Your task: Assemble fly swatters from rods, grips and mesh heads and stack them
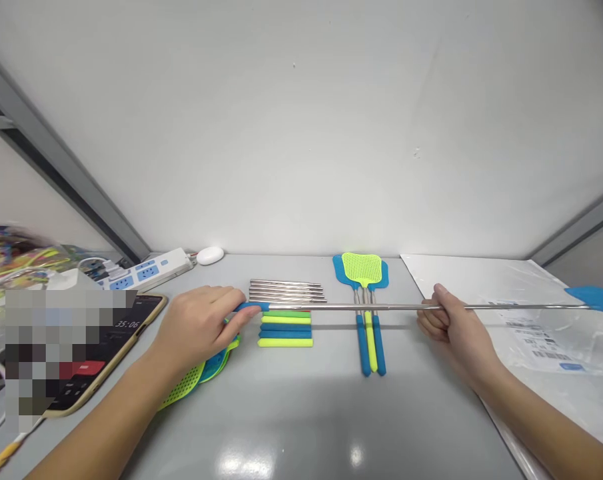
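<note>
A blue fly swatter (pixel 341 307) with a long, drawn-out metal rod stretches level across the view. My left hand (pixel 201 327) is closed round its blue grip; my right hand (pixel 451 323) pinches the thin rod, and the blue head reaches the right edge. Behind the rod lie three assembled fly swatters (pixel 365 270), one yellow-green on top of two blue. Several metal rods (pixel 286 291) rest side by side near the middle, with several coloured handle grips (pixel 285 332) in front of them. Loose swatter heads (pixel 186 387) in yellow-green and blue are partly hidden under my left hand.
At left stand a phone (pixel 126 333), a white power strip (pixel 151 268) and a bulging clear plastic bag (pixel 11 267). A white oval object (pixel 210 255) sits by the wall. On the right lies a white plastic package (pixel 541 373) with a label.
</note>
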Motion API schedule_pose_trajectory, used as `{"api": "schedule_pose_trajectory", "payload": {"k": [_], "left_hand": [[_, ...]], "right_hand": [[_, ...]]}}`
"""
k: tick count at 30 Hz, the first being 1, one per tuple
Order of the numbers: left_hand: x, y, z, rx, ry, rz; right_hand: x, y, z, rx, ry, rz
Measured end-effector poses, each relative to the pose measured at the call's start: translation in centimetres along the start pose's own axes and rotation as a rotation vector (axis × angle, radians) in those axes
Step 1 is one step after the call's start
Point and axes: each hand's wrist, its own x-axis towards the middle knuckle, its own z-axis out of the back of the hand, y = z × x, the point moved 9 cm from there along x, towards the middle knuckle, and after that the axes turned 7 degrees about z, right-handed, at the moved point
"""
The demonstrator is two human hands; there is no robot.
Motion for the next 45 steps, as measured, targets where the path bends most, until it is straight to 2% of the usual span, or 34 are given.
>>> {"api": "schedule_pose_trajectory", "payload": {"k": [4, 9, 13, 17, 21, 23, 27, 31, 33, 36, 40, 45], "left_hand": [[-0.2, -0.5, 0.0, 0.05, -0.043, 0.009], [-0.4, -3.2, 0.9, 0.008, -0.131, -0.028], [-0.6, -5.9, 1.5, -0.064, -0.158, -0.068], [-0.6, -6.8, 1.5, -0.085, -0.157, -0.076], [-0.5, -5.9, 1.1, -0.058, -0.136, -0.093], [-0.5, -4.9, 0.9, -0.066, -0.135, -0.079], [-0.5, -2.2, 0.3, -0.067, -0.116, -0.03], [-0.4, 0.7, 0.2, -0.027, -0.071, 0.066], [-0.4, 1.3, 0.7, -0.016, -0.073, 0.088], [-0.4, 0.8, 1.4, -0.019, -0.096, 0.08], [-0.4, -2.1, 1.2, -0.055, -0.096, -0.02], [-0.7, -4.7, 0.4, -0.095, -0.105, -0.048]], "right_hand": [[-1.3, -0.2, -1.1, -0.018, -0.016, -0.041], [-2.5, 0.1, -1.2, 0.013, -0.076, -0.01], [-3.4, -0.1, -1.9, -0.028, -0.028, 0.002], [-3.4, -0.6, -2.2, -0.053, -0.007, -0.003], [-2.9, -1.2, -2.7, -0.066, 0.095, -0.018], [-2.6, -0.9, -2.5, -0.013, 0.104, 0.001], [-1.3, 0.2, -0.6, 0.154, -0.007, 0.012], [0.2, 1.4, 1.6, 0.191, -0.121, 0.065], [0.6, 1.5, 2.0, 0.182, -0.124, 0.081], [0.4, 1.0, 0.8, 0.093, -0.007, 0.092], [-1.4, -0.8, -1.9, -0.101, 0.212, 0.059], [-2.8, -1.4, -2.9, -0.127, 0.284, 0.017]]}}
